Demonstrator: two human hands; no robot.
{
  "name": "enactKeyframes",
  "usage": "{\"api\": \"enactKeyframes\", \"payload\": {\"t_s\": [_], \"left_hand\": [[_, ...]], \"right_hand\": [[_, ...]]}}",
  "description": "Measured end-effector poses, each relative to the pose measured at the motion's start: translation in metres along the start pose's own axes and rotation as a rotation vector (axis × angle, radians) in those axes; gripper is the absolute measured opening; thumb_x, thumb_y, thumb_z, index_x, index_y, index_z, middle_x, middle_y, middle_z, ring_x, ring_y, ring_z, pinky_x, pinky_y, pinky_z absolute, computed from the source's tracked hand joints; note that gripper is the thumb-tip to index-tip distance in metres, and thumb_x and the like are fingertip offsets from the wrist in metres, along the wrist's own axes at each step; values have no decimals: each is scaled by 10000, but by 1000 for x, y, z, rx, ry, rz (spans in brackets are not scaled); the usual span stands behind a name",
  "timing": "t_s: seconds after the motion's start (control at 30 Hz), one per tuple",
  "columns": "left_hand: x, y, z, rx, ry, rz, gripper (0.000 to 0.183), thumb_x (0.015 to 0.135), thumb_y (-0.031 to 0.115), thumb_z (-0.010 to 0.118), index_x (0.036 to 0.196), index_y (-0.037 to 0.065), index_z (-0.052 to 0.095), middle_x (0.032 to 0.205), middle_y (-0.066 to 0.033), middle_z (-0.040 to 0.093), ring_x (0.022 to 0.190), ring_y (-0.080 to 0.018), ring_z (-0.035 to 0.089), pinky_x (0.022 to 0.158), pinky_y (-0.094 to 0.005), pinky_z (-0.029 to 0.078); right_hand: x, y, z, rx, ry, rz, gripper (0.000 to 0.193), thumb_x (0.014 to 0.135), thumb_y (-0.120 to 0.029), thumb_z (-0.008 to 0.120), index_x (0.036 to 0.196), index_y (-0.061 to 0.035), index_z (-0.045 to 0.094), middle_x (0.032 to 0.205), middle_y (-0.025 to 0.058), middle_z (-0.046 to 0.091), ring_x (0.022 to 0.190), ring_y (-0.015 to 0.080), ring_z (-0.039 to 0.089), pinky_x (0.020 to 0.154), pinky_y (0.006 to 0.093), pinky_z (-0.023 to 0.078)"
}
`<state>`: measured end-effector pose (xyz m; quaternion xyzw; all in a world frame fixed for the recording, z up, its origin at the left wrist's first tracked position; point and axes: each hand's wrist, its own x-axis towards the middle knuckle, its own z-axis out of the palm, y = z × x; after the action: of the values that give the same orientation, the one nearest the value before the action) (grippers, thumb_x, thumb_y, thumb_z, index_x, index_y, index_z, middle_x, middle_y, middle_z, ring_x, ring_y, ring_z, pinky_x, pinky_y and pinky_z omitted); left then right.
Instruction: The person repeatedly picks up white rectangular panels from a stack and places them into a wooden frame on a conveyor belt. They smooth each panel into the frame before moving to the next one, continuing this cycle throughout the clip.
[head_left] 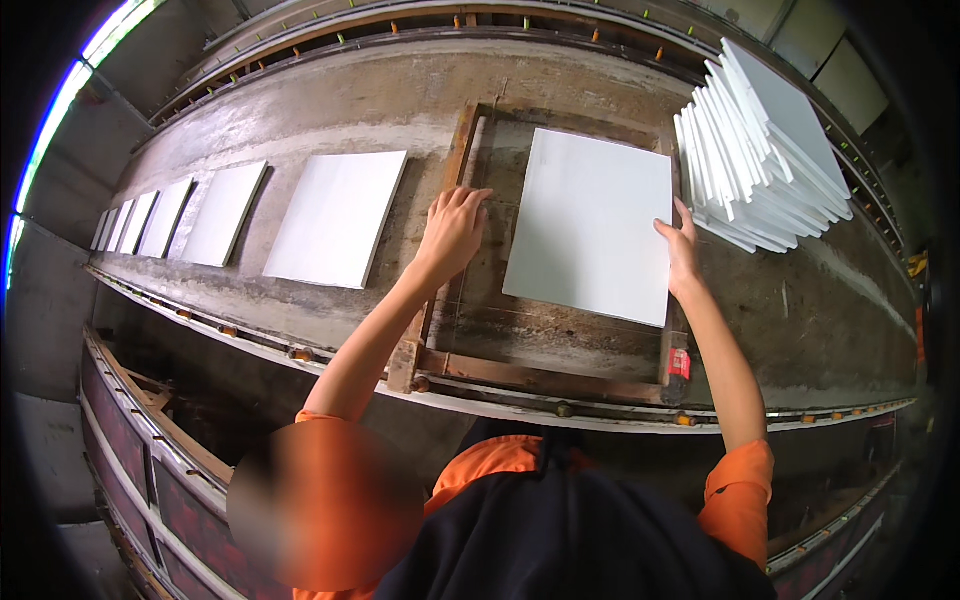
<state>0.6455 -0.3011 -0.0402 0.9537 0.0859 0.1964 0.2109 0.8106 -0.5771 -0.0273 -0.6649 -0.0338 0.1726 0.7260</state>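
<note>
A flat white rectangular panel (590, 230) lies inside a worn wooden frame (530, 372) on the long bench. My right hand (682, 255) grips the panel's right edge, the thumb over its top face and the fingers along the side. My left hand (452, 232) is closed over the left rail of the frame, its fingers curled down and their tips partly hidden. A gap separates that hand from the panel's left edge.
At the far right stands a leaning, uneven stack of white panels (760, 150). Several more panels (337, 218) lie in a row to the left. A red label (679, 362) sits on the frame's near right corner. Rails with small rollers (300, 354) edge the stained bench (820, 320).
</note>
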Motion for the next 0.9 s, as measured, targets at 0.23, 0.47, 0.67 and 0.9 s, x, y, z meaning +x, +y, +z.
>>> {"api": "enactKeyframes", "payload": {"t_s": [0.23, 0.47, 0.67, 0.9], "left_hand": [[-6, -32, 10, 199, -5, 95, 276, 839, 102, 517, 1103, 29, 556, 1179, -93, 489, 1209, -278, 343, 1004, -427, 313], [-14, -42, 23, 260, -37, 102, 278, 806, 130, 549, 1033, -26, 582, 1241, -112, 417, 1238, -305, 267, 1010, -455, 293], [-16, -39, 25, 231, -14, 94, 220, 802, 166, 554, 906, -10, 636, 1241, -109, 419, 1238, -303, 262, 1023, -472, 253], [-14, -39, 24, 168, 13, 85, 236, 808, 204, 566, 840, -13, 652, 1221, -133, 439, 1241, -313, 258, 1017, -498, 230]], "right_hand": [[12, 39, 35, -16, -35, 30, 563, 810, -29, 500, 1332, -84, 297, 1174, 181, 483, 1042, 245, 520, 865, 370, 452], [10, 51, 59, -89, -5, 106, 569, 820, -37, 497, 1340, -90, 272, 1149, 186, 487, 1018, 237, 534, 854, 359, 460], [4, 55, 60, -66, -29, 116, 559, 832, -34, 479, 1347, -88, 267, 1157, 188, 489, 1027, 236, 532, 854, 358, 458], [5, 51, 50, -67, -8, 119, 563, 829, -24, 484, 1345, -90, 269, 1145, 181, 483, 1014, 236, 540, 852, 354, 471]]}}
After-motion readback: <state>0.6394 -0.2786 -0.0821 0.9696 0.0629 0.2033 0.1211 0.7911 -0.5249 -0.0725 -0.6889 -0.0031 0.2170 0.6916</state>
